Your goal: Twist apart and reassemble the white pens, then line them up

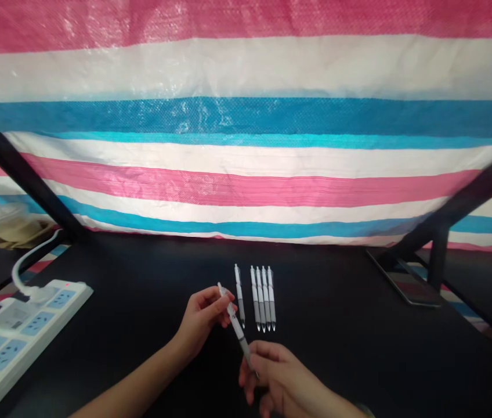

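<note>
Right hand (279, 369) and left hand (202, 318) pinch one pen (238, 329) above a black table (328, 307), before striped sheeting (246, 119).

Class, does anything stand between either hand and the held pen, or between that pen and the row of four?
Nothing visible separates the left hand or right hand from the held pen; both hold it. Between its upper end and the row lies a lone pen.
</note>
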{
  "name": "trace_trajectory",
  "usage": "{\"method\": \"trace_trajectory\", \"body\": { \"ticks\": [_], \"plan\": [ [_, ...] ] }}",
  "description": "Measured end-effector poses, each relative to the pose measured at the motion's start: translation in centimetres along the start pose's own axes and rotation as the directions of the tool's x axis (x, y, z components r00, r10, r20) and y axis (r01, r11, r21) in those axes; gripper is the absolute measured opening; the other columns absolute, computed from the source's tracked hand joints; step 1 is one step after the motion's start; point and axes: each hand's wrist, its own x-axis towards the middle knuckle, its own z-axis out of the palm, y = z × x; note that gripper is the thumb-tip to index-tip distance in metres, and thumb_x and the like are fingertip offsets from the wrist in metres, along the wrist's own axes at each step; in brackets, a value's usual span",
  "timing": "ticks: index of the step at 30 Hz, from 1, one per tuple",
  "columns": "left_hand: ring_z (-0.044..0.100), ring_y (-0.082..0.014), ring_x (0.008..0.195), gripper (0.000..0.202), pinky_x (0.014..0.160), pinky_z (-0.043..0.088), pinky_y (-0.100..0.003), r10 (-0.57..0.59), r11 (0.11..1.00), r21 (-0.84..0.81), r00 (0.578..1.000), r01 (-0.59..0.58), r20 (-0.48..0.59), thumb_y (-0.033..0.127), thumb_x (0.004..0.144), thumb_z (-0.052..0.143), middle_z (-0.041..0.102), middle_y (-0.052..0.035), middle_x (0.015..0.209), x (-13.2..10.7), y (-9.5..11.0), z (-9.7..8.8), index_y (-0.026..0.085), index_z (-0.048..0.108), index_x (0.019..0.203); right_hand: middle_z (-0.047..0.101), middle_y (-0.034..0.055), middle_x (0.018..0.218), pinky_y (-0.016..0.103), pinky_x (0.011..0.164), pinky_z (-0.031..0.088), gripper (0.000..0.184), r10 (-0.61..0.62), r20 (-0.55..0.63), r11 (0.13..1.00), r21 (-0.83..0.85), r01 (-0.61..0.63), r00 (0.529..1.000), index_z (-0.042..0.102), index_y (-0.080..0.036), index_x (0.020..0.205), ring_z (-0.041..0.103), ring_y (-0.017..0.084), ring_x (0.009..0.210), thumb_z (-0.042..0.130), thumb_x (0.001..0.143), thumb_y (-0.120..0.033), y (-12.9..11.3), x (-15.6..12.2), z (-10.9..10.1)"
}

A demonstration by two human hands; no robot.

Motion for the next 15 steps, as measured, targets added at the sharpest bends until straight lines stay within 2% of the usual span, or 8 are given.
{"method": "trace_trajectory", "body": {
  "ticks": [4,8,12,15],
  "plan": [
    [0.057,-0.0089,0.049,0.025,0.047,0.043,-0.019,-0.010,1.000,0.003,1.000,0.010,-0.015,0.034,0.071,0.083,0.072,-0.0067,0.066,0.17,-0.08,-0.05,0.012,0.075,0.078,0.070,0.0100,0.088,0.016,0.042,0.048,0.037,-0.013,-0.001,1.000,0.006,0.013,1.000,0.067,-0.010,0.088,0.069,0.016,0.069,0.070,0.082,-0.047,-0.23,-0.16,0.11],
    [0.056,-0.0087,0.049,0.025,0.048,0.043,-0.019,-0.019,1.000,0.000,1.000,0.019,-0.012,0.035,0.072,0.082,0.072,-0.0063,0.067,0.19,-0.14,-0.12,0.012,0.075,0.079,0.071,0.0100,0.095,0.015,0.044,0.048,0.033,0.013,-0.022,1.000,0.005,-0.013,1.000,0.067,-0.012,0.095,0.071,0.018,0.075,0.078,0.076,-0.037,-0.30,-0.13,0.00],
    [0.056,-0.0089,0.049,0.025,0.048,0.042,-0.019,-0.021,1.000,-0.004,0.999,0.021,-0.024,0.035,0.072,0.082,0.071,-0.0061,0.066,0.13,-0.09,-0.13,0.012,0.075,0.079,0.071,0.0112,0.090,0.016,0.043,0.047,0.035,0.018,-0.035,1.000,0.008,-0.017,0.999,0.066,-0.010,0.085,0.072,0.019,0.074,0.073,0.080,-0.044,-0.29,-0.06,0.00],
    [0.056,-0.0093,0.050,0.025,0.048,0.042,-0.020,-0.020,1.000,-0.004,0.999,0.020,-0.035,0.034,0.073,0.081,0.071,-0.0063,0.066,0.14,-0.08,-0.03,0.012,0.075,0.079,0.071,0.0096,0.095,0.016,0.044,0.047,0.035,0.012,-0.057,1.000,0.006,-0.012,0.998,0.066,-0.013,0.094,0.072,0.019,0.075,0.076,0.077,-0.042,-0.34,-0.13,0.04]
  ]
}}
